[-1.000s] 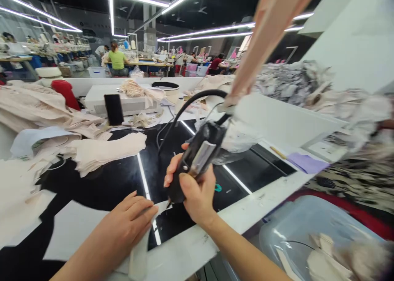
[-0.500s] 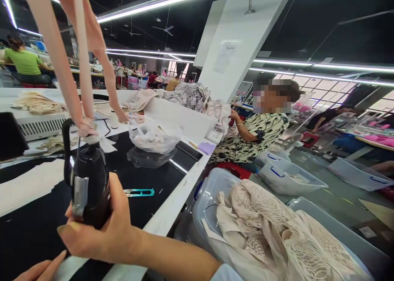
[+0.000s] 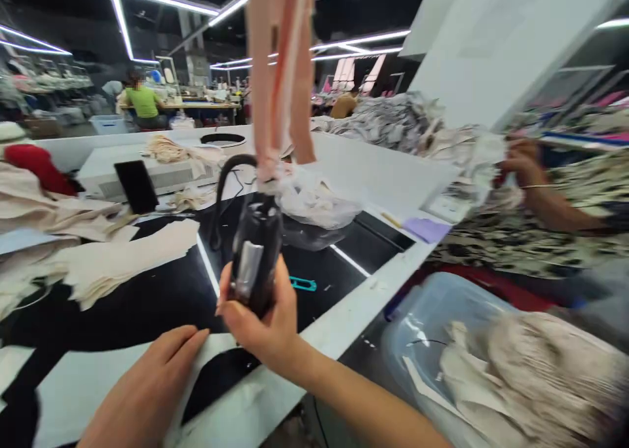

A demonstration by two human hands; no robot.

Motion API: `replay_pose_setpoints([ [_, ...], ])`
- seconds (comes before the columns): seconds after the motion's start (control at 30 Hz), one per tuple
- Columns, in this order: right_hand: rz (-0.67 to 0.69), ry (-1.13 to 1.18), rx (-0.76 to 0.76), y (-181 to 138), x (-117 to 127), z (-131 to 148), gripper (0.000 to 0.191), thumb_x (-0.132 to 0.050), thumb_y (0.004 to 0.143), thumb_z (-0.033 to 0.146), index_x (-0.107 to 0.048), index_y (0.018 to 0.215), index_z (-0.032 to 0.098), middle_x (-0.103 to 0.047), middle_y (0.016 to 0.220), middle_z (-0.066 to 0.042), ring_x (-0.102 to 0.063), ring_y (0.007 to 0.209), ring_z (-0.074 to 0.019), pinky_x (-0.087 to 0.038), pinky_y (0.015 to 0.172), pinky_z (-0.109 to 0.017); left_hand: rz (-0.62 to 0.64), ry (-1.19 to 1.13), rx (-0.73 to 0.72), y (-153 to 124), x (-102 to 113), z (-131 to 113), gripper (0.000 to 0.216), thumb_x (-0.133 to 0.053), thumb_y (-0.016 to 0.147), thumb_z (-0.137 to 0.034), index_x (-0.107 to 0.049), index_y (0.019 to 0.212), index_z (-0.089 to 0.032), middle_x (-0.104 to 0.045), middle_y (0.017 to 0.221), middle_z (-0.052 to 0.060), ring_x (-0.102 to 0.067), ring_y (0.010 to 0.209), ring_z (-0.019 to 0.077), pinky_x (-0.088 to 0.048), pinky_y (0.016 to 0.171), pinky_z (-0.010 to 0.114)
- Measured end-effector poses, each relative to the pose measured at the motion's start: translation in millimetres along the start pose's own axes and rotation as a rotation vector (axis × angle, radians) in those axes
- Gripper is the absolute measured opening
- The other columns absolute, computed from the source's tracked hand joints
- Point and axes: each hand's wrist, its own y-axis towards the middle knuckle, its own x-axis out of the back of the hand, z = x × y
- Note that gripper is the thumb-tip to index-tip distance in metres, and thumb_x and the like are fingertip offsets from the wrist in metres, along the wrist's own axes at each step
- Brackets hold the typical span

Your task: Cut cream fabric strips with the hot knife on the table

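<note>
Tabletop (image 3: 142,297): black, white border (image 3: 344,323)
Near left: white sheet (image 3: 88,376)
Left: cream fabric stack (image 3: 128,255)
Centre: teal snips (image 3: 303,283)
Far: plastic bag (image 3: 324,205)
Right border: purple cloth (image 3: 426,230)

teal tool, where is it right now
In the head view, the teal tool lies on the black tabletop just right of the right hand, nearer the camera than the clear plastic bag.

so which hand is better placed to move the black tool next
Probably the right hand: it already grips the black tool, while the left hand lies over the pale sheet.
</note>
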Motion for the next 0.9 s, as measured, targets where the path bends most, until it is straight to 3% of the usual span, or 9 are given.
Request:
replay_pose_setpoints([
  [0.1,0.006,0.061,-0.006,1.8,3.2,6.5,0.030,-0.073,0.081,0.027,-0.049,0.099,0.026,-0.058,0.077,0.004,-0.055,0.057,-0.0121,-0.050,0.053,-0.026,0.094,0.026,0.024,18.7,17.3,-18.9,0.077,-0.040,0.073,0.004,-0.045,0.145,-0.023,-0.062,0.134,0.009,-0.063,0.122,0.0231,-0.061,0.097,0.036],
  [0.23,0.015,0.103,0.022,0.4,3.9,10.7,0.027,-0.073,0.085,0.026,-0.051,0.100,0.026,-0.064,0.083,0.002,-0.060,0.060,-0.0125,-0.055,0.056,-0.027,0.114,0.007,0.032,34.7,23.5,-25.2,0.070,-0.039,0.076,0.007,-0.045,0.140,-0.022,-0.063,0.127,0.009,-0.065,0.116,0.0226,-0.062,0.095,0.037],
  [0.57,0.026,0.098,0.045,-1.0,4.0,11.7,0.028,-0.073,0.089,0.035,-0.050,0.101,0.026,-0.064,0.084,0.001,-0.061,0.060,-0.0133,-0.058,0.056,-0.029,0.113,0.023,0.007,37.0,28.1,-29.0,0.050,-0.040,0.086,0.008,-0.049,0.126,-0.021,-0.065,0.120,0.008,-0.068,0.103,0.0224,-0.065,0.082,0.036],
  [0.9,0.030,0.096,0.052,-5.0,4.5,12.1,0.029,-0.074,0.089,0.035,-0.051,0.102,0.026,-0.065,0.083,0.001,-0.061,0.059,-0.0136,-0.057,0.056,-0.029,0.144,-0.089,-0.011,38.4,40.1,-30.6,0.038,-0.041,0.093,0.004,-0.056,0.116,-0.022,-0.066,0.114,0.005,-0.069,0.102,0.0192,-0.062,0.093,0.037],
])
